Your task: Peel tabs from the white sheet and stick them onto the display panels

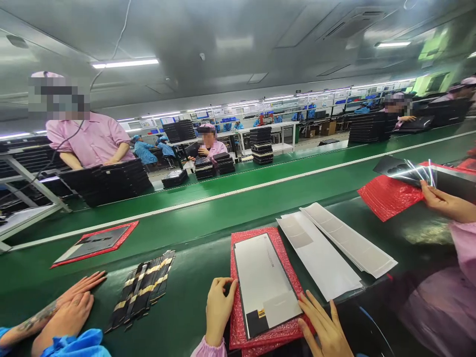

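Red bubble bag (245, 238) lies under a white-backed display panel (265, 282), and both sit between the person's hands on the green conveyor surface (193, 277). Left-hand fingers (223, 290) curl against the panel's left edge, while right-hand fingers (320, 325) spread open near the bag's lower right corner, gripping nothing. Past the right fingers lie two long white liner sheets (334, 248). Left of the left fingers sit black-and-gold strips (141, 290), beside a co-worker's hands (63, 307). Ahead of them, another panel (94, 243) rests on a red sheet (128, 229). Nothing covers the panel between the fingers.
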The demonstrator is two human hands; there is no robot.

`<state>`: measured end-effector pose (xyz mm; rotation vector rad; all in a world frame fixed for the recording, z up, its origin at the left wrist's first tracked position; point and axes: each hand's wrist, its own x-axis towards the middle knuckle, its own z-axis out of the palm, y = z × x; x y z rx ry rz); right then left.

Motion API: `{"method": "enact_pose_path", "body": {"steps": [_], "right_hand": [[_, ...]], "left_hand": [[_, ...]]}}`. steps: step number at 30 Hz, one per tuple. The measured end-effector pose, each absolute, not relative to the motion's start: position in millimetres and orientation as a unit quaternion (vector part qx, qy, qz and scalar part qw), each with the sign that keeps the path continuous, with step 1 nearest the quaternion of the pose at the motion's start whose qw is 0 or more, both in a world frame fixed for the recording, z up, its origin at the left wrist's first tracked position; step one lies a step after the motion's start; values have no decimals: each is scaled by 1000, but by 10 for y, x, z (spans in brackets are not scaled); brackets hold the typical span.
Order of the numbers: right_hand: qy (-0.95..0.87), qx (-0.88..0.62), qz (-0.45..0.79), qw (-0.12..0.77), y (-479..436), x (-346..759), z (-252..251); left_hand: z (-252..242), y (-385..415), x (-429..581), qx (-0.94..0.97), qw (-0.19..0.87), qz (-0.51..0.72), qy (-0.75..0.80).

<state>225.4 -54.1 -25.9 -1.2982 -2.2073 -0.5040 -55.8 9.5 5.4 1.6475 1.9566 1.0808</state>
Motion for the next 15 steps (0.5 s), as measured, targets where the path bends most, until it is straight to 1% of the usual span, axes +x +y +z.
{"method": "enact_pose_path", "body": {"steps": [4, 10, 15], "right_hand": [[-817, -473, -174, 280, -542, 2262, -275], [-821, -466, -179, 277, -540, 2264, -268], [-826, -475, -151, 262, -510, 2416, -203]], "left_hand": [[28, 140, -549, 586, 180, 373, 697], [22, 156, -594, 600, 168, 390, 678], [23, 72, -1158, 566, 122, 388, 717]]}}
